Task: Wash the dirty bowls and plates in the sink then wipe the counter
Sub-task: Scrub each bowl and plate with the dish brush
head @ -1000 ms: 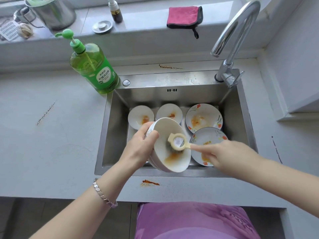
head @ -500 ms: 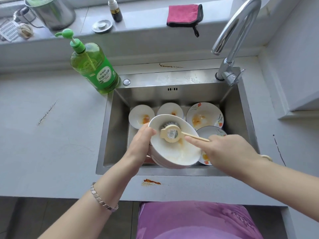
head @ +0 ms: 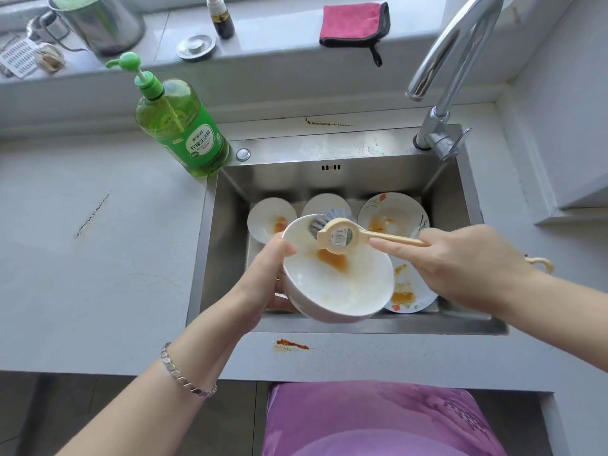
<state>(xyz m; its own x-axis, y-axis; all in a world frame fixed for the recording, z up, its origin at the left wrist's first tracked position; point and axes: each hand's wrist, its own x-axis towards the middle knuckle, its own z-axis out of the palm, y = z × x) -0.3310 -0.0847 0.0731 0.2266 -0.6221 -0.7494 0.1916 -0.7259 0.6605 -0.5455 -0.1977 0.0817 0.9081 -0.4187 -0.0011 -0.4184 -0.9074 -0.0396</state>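
Left hand (head: pixel 263 281) clasps tilted bowl (head: pixel 335 291); right hand (head: pixel 467 261) grips brush (head: pixel 340 236). Hard scrubbing may wrench the bowl loose onto the plate (head: pixel 406 299) below the right hand

Ledge (head: pixel 279 37) clutter, ref dark bottle (head: pixel 223 23): round metal drain plug (head: pixel 196 47) just front-left of it; steel pot (head: pixel 98 24) further left; small pale round thing (head: pixel 49 57) and printed white card (head: pixel 16 57) past the pot, far left.
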